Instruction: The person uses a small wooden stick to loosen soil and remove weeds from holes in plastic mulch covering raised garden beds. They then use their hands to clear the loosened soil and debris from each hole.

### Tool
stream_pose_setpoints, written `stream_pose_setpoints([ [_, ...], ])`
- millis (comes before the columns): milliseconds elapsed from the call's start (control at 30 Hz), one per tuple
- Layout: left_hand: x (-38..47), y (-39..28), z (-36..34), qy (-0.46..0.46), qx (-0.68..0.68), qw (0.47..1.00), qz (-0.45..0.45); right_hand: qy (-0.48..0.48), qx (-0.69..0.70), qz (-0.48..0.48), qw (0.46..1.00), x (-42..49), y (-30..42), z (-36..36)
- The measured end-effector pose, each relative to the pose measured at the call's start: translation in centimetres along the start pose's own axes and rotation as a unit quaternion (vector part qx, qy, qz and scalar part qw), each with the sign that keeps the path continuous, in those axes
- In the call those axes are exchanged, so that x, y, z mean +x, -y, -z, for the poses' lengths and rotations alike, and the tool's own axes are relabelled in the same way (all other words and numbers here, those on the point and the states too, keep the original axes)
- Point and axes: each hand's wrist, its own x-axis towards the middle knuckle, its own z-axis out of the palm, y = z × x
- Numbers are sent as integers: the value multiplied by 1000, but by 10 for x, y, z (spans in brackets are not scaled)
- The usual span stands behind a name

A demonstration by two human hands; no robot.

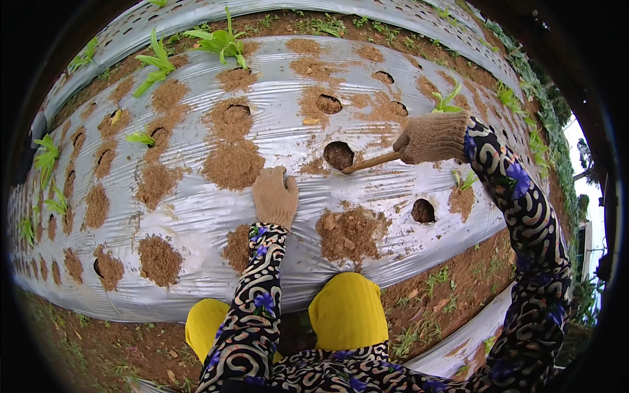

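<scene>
My right hand, in a tan knit glove, is closed around a wooden stick. The stick's far end touches the near edge of a round planting hole in the silver plastic mulch film. Below and left of that hole my left hand, gloved alike, rests on the film with nothing seen in it; its fingertips are beside a mound of loose brown soil. Nearer to me lies a heap of crumbly soil, with another open hole to its right.
Green leafy seedlings grow or lie along the bed's far side, and a small plant stands beyond my right hand. A weedy soil path runs along the near edge. What seems to be another person's dark sleeve shows at far left.
</scene>
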Motion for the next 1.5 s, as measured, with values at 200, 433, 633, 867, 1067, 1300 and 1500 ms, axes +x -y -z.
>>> stream_pose_setpoints([
  [200,-2,3,-4,-4,5,1000,-10,4,30,-51,998,98,-7,-38],
  [433,-1,2,-2,-9,-1,1000,-9,-181,274,-173,929,30,65,-126],
  [633,-1,-1,-1,-26,1,1000,-11,-238,369,-287,852,29,149,-187],
  [867,1,-2,2,-11,3,1000,-3,-100,455,-205,861,-24,61,-133],
  [1067,1,-1,-1,-15,3,1000,-3,-15,285,-107,953,-50,3,-30],
  [1300,-1,1,-5,-26,9,1000,-11,13,343,-84,935,34,4,-62],
  [1500,0,-1,-3,-15,6,1000,-3,-148,587,-129,786,28,78,-196],
])
